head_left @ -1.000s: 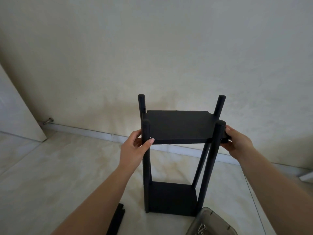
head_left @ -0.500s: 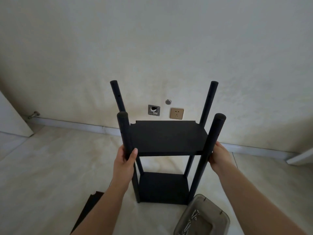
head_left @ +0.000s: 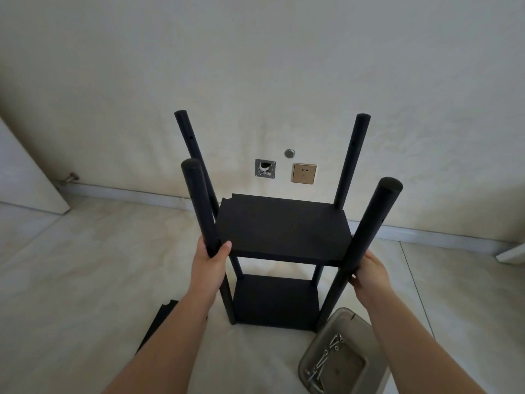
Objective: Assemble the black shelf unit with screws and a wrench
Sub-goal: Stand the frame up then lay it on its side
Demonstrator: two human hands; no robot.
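Here the black shelf unit [head_left: 279, 245] stands upright on the floor [head_left: 85, 280] between both hands. The left hand [head_left: 210, 263] grips its near left post, the right hand [head_left: 369, 270] its near right post. The tray [head_left: 355, 331] with screws [head_left: 326, 356] lies just beside.

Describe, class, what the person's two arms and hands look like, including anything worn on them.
Both arms are bare to the frame's lower edge: no sleeves, gloves, watch or rings visible. The left hand shows a short, plain thumbnail; the right hand likewise wears nothing.

Dim, flat indoor light; soft shadows, wide-angle bowing at edges.
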